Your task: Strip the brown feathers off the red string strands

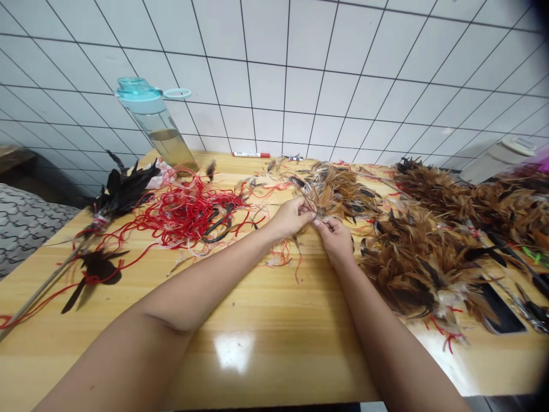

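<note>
Single head-worn camera faced forward and down, close above the left hand (289,217) and right hand (337,240), taking in the wooden surface (274,366) and the tiled wall (266,86) beyond.

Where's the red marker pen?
In the head view, the marker pen lies at the far edge of the wooden table, against the white tile wall, between the water bottle and the brown feathers.

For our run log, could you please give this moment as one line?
left hand: brown feather bunch | right hand: same bunch | nearby: red cord
</note>
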`<state>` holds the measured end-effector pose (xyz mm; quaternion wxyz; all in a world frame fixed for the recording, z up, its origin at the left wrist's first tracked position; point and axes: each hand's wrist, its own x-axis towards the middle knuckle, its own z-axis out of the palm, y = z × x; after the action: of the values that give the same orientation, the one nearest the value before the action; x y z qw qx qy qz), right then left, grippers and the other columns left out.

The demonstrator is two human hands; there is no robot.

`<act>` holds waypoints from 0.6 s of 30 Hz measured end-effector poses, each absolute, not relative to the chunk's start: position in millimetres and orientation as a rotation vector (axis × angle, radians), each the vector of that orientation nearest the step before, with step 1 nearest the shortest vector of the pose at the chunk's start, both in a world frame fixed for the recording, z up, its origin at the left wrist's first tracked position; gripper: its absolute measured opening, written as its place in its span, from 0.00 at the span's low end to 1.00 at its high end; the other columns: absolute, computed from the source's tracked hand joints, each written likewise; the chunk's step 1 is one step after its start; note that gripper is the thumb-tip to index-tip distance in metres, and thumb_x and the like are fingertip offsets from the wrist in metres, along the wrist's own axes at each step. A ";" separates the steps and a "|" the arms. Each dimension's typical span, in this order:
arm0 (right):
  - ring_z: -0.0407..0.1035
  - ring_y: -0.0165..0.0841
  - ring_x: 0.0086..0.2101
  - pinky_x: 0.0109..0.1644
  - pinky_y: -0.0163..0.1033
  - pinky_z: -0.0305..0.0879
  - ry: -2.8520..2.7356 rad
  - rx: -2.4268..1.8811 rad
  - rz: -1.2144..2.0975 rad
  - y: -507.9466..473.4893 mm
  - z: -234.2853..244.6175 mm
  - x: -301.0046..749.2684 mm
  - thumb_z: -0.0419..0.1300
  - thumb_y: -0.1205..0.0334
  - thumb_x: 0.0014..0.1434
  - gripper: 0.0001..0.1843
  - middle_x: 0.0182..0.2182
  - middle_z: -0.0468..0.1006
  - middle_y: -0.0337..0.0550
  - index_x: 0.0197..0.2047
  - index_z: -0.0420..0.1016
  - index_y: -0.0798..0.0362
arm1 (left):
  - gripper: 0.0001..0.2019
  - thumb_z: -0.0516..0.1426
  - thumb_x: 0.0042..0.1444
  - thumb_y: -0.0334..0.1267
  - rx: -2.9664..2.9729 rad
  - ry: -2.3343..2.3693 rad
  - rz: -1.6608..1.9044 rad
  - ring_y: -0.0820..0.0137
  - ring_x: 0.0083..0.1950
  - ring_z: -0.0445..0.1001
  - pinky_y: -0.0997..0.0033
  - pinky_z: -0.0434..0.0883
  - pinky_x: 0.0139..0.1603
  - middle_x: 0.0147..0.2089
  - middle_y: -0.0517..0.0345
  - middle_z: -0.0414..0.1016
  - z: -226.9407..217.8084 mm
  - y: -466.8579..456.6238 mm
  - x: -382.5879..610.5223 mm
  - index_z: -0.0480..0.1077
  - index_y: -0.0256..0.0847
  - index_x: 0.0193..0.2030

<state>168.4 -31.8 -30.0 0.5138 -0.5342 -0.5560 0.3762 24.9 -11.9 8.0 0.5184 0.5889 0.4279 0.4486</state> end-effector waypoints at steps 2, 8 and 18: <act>0.53 0.27 0.23 0.28 0.34 0.52 -1.358 -1.278 0.898 -32.0 -29.4 168.9 0.61 0.50 0.47 0.16 0.19 0.61 0.33 0.21 0.66 0.52 | 0.05 0.57 0.49 0.27 1.407 1.021 1.071 0.76 0.31 0.68 0.77 0.64 0.33 0.30 0.62 0.70 8.5 -11.9 24.4 0.67 0.35 0.34; 0.57 0.28 0.25 0.30 0.35 0.56 -1.310 -1.236 0.998 -32.9 -26.6 168.8 0.61 0.50 0.48 0.14 0.21 0.66 0.35 0.25 0.67 0.53 | 0.07 0.59 0.50 0.29 1.237 1.030 1.169 0.79 0.29 0.66 0.79 0.63 0.31 0.29 0.62 0.69 12.6 -10.3 20.8 0.68 0.35 0.37; 0.53 0.26 0.22 0.28 0.34 0.51 -1.125 -1.256 1.038 -32.6 -23.6 169.2 0.63 0.50 0.47 0.15 0.19 0.63 0.32 0.25 0.67 0.53 | 0.07 0.57 0.52 0.32 1.770 1.659 1.118 0.72 0.37 0.69 0.71 0.65 0.43 0.39 0.55 0.74 9.7 17.3 -18.3 0.70 0.37 0.39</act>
<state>169.2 -32.6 -23.6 0.5485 -0.5305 -0.4748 0.4385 -18.3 17.3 9.7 0.2328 0.6445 0.6040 0.4071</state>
